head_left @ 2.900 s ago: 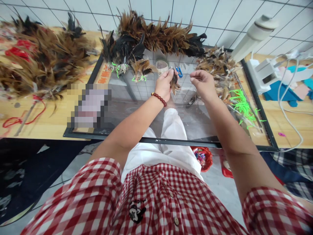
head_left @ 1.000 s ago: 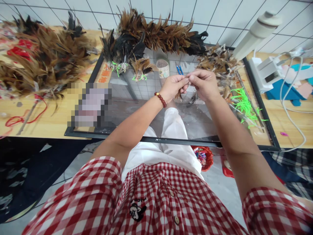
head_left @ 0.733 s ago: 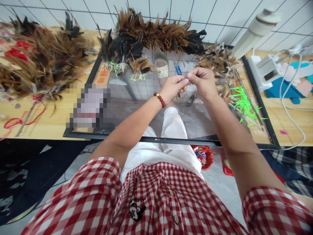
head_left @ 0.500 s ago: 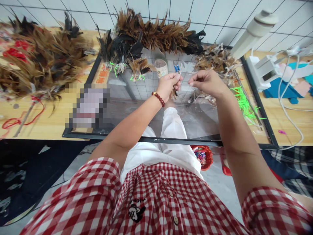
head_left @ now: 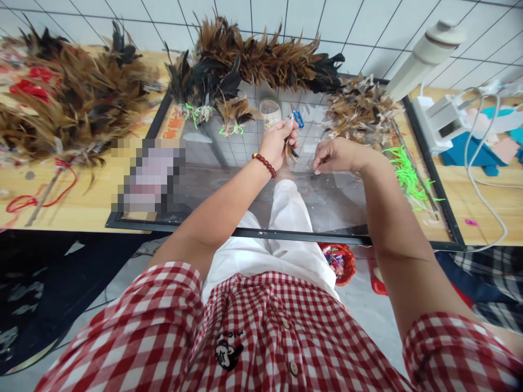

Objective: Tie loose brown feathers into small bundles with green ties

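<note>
My left hand [head_left: 279,144], with a beaded bracelet at its wrist, is closed around a small bunch of feathers [head_left: 291,154]. The feather tips hang below the fingers. Just beyond that hand lie blue-handled snips [head_left: 298,118] on the glossy panel [head_left: 253,188]. To the right, my right hand [head_left: 337,156] is low over the panel, apart from the left. Its thumb and fingertips are pressed together; what they hold, if anything, is too small to make out. A heap of brown and grey feathers [head_left: 359,106] lies behind the right hand.
A pale cup [head_left: 270,113] stands behind my left hand. A long brown feather strip [head_left: 261,51] runs along the back. Green ties [head_left: 408,177] lie at right, near white plugs and cables [head_left: 447,120]. Feather dusters [head_left: 73,103] and a blurred-out rectangle [head_left: 149,174] are at left.
My right hand has come down toward me, away from the left hand. The left hand has shifted slightly left, still holding the feathers, and more of the blue-handled snips shows.
</note>
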The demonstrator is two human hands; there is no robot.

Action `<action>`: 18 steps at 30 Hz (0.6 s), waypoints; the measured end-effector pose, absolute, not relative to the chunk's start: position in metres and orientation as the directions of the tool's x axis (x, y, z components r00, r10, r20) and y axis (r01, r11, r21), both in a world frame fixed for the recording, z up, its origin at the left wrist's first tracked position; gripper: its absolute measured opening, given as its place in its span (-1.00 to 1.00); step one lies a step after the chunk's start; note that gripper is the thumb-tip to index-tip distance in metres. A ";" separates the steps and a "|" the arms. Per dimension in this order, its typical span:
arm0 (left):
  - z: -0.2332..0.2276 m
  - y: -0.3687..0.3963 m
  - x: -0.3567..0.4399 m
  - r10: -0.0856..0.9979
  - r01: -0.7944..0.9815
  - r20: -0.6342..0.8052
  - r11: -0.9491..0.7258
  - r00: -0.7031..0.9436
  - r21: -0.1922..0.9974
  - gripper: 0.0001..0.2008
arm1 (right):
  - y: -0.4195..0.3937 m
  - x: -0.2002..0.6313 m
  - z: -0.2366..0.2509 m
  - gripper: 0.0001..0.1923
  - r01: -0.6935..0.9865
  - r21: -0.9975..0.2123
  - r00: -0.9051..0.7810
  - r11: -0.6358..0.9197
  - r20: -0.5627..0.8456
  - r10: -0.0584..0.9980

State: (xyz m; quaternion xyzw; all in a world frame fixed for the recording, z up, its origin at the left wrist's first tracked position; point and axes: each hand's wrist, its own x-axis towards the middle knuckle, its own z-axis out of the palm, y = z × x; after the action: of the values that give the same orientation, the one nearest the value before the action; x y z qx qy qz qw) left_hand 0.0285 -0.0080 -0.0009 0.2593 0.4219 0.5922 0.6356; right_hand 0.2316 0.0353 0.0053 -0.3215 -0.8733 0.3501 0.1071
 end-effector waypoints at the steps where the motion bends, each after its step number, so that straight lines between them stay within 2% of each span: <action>1: 0.000 -0.008 0.029 0.972 -0.533 -0.228 0.165 -0.055 0.830 -0.74 | 0.034 0.232 0.006 -0.72 0.488 -0.695 -0.762 0.527 -0.045 0.647; 5: 0.002 -0.012 0.031 0.971 -0.524 -0.232 0.171 -0.052 0.834 -0.72 | 0.028 0.234 0.012 -0.68 0.385 -0.836 -0.712 0.391 0.000 0.702; 9: 0.000 -0.015 0.035 0.970 -0.486 -0.240 0.194 -0.034 0.852 -0.75 | 0.020 0.220 0.013 -0.61 0.203 -0.953 -0.528 0.226 0.087 0.845; 11: -0.004 -0.015 0.037 0.974 -0.470 -0.225 0.185 -0.029 0.863 -0.75 | 0.017 0.207 0.009 -0.60 0.122 -0.975 -0.469 0.184 0.106 0.877; 14: -0.008 -0.013 0.039 0.980 -0.452 -0.192 0.150 -0.048 0.879 -0.73 | 0.014 0.189 0.000 -0.62 0.041 -0.983 -0.456 0.181 0.143 0.878; 18: -0.009 -0.012 0.039 0.979 -0.441 -0.188 0.138 -0.073 0.887 -0.70 | 0.013 0.179 -0.008 -0.70 0.039 -0.958 -0.441 0.283 0.238 0.866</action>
State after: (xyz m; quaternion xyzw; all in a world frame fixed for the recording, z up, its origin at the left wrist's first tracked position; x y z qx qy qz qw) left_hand 0.0388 -0.0119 -0.0086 0.3032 0.4439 0.5825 0.6097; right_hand 0.1787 0.0127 -0.0077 -0.3295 -0.6860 0.4998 0.4136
